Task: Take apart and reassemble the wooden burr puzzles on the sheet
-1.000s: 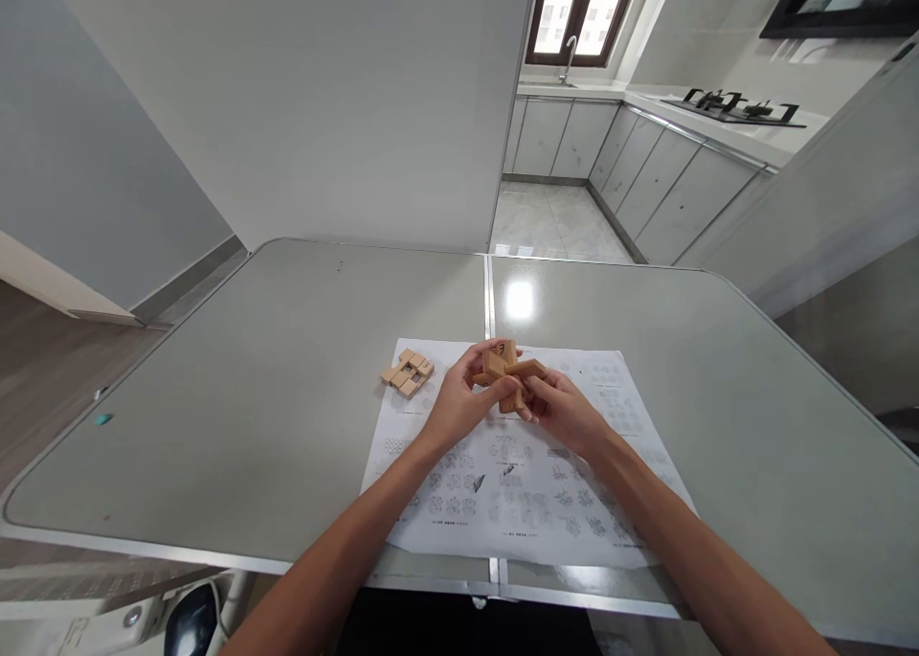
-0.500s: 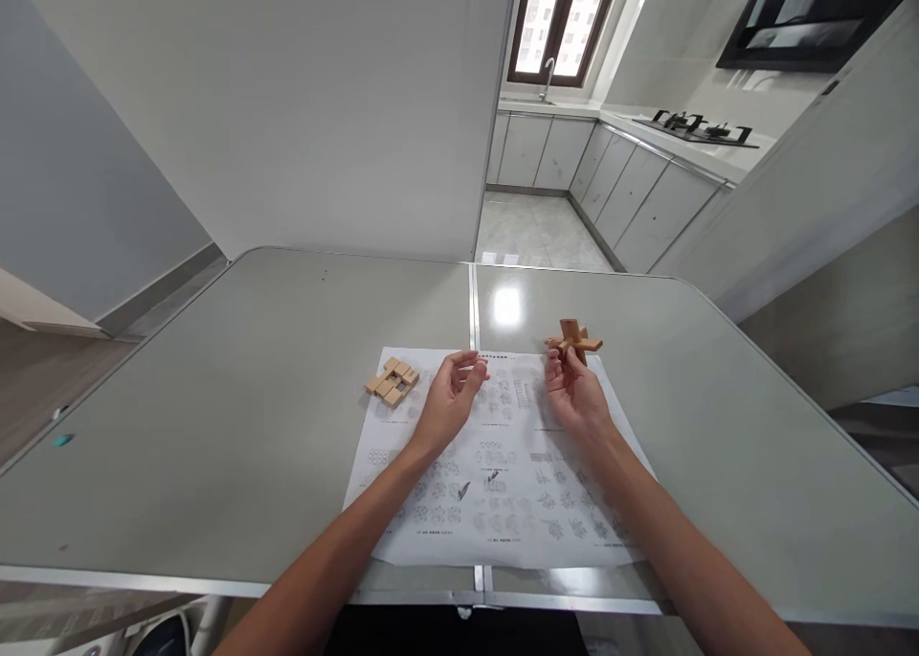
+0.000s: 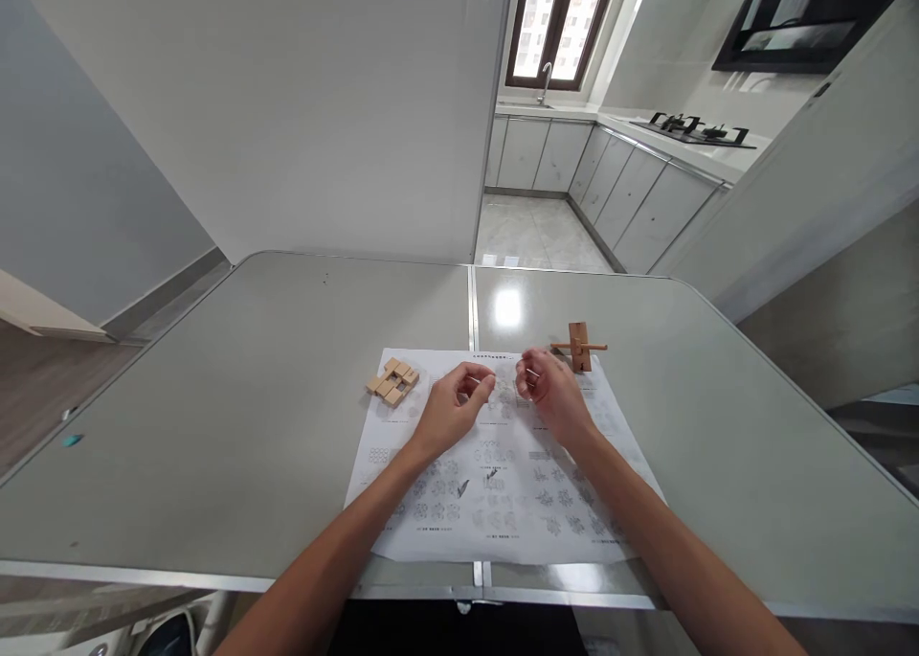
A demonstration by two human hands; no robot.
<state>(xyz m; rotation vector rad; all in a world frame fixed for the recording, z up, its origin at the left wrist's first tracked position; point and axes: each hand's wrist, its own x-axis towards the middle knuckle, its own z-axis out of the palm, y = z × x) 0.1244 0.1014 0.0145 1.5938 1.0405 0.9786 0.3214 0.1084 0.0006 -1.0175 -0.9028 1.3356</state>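
Over the middle of a printed sheet [image 3: 431, 541], my left hand [image 3: 458, 402] hovers with fingers curved and the thumb apart from them. Nothing shows in it. My right hand [image 3: 558, 397] is across from it, fingers loosely bent and a little blurred, holding nothing that I can see. Just behind and right of it, a cross-shaped wooden puzzle of interlocking pieces [image 3: 578, 348] stands at the sheet's top right corner. Left of my left hand, a flat lattice of pale wooden blocks [image 3: 392, 381] lies on the sheet's top left corner.
The sheet rests on a grey folding table [image 3: 251, 426] with a metal seam down the middle. A small teal object [image 3: 72, 440] lies near the left edge. Beyond the table are a white wall and a kitchen with a stove [image 3: 693, 131].
My right hand has let go of the cross-shaped wooden puzzle and moved left, toward my left hand. The puzzle now stands on its own. My left hand's fingers have curled somewhat.
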